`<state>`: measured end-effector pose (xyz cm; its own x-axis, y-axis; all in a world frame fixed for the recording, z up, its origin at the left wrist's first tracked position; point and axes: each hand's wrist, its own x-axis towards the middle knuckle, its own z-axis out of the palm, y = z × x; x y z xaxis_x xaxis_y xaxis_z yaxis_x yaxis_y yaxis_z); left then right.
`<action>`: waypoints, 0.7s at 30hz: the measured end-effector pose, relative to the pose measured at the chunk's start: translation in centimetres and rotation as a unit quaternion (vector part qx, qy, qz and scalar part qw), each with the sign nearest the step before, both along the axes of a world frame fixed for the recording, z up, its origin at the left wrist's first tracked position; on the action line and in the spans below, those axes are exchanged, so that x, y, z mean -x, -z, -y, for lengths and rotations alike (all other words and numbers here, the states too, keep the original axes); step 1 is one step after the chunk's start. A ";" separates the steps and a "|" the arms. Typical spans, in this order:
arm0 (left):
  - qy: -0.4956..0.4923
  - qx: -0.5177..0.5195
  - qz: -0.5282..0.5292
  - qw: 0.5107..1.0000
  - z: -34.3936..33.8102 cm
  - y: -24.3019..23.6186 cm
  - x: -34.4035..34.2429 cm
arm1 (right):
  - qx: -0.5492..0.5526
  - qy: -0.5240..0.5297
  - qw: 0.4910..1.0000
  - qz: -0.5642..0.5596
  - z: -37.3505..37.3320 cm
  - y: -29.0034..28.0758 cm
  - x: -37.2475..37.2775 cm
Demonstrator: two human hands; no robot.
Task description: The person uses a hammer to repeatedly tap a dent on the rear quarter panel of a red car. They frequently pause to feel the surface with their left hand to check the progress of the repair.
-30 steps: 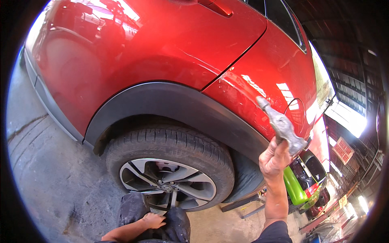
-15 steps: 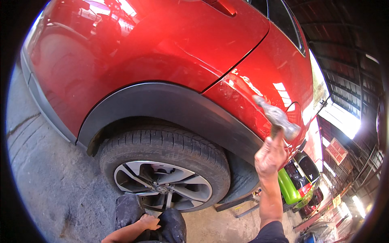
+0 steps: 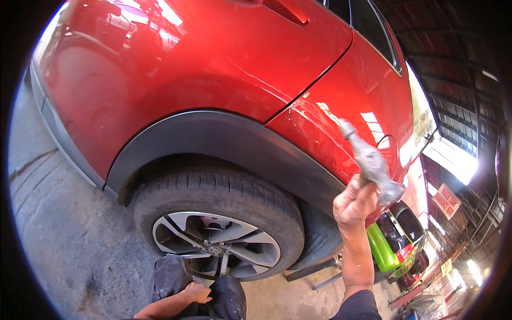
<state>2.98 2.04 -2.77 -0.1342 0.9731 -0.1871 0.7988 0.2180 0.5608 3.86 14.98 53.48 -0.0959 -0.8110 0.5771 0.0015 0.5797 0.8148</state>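
My right hand point(image 3: 353, 205) is raised in front of the red car's rear side panel point(image 3: 341, 88), fingers wrapped round the handle of a metal body hammer point(image 3: 369, 160). One narrow end of the hammer's head points up and left toward the panel; the broader end is at lower right. Whether it touches the paint I cannot tell. Scratches and pale scuffs point(image 3: 306, 114) mark the panel up and left of the hammer. Low in front of me, my left hand point(image 3: 197, 293) rests closed between my dark-trousered knees; what its fingers hold, if anything, is hidden.
Below the black wheel-arch trim point(image 3: 224, 130) sits the rear tyre point(image 3: 288, 224) with its two-tone alloy wheel point(image 3: 216, 248), close to my knees. Behind my right arm stand a bright green car point(image 3: 381, 248) and metal framing. Grey concrete floor point(image 3: 80, 240) lies at left.
The hammer has tipped in my right hand: its broader end has dropped down and right, and its narrow end has shifted slightly right. My left hand has stayed at my knees.
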 end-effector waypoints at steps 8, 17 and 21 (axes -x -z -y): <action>0.002 -0.005 -0.006 1.000 0.0 0.8 -0.2 | 0.085 0.008 0.993 0.084 1.2 -0.2 -0.5; -0.004 -0.002 0.002 1.000 0.2 0.0 0.0 | 0.037 -0.003 0.997 0.067 2.4 -0.2 -0.4; 0.000 0.011 -0.009 1.000 0.8 -0.5 0.0 | 0.118 0.170 0.966 0.158 2.8 -0.1 -0.2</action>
<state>3.01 1.28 -2.32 -0.1380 0.9689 -0.2052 0.8091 0.2298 0.5410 4.05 12.16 53.59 -0.5351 -0.5511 0.6403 -0.0023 0.7589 0.6512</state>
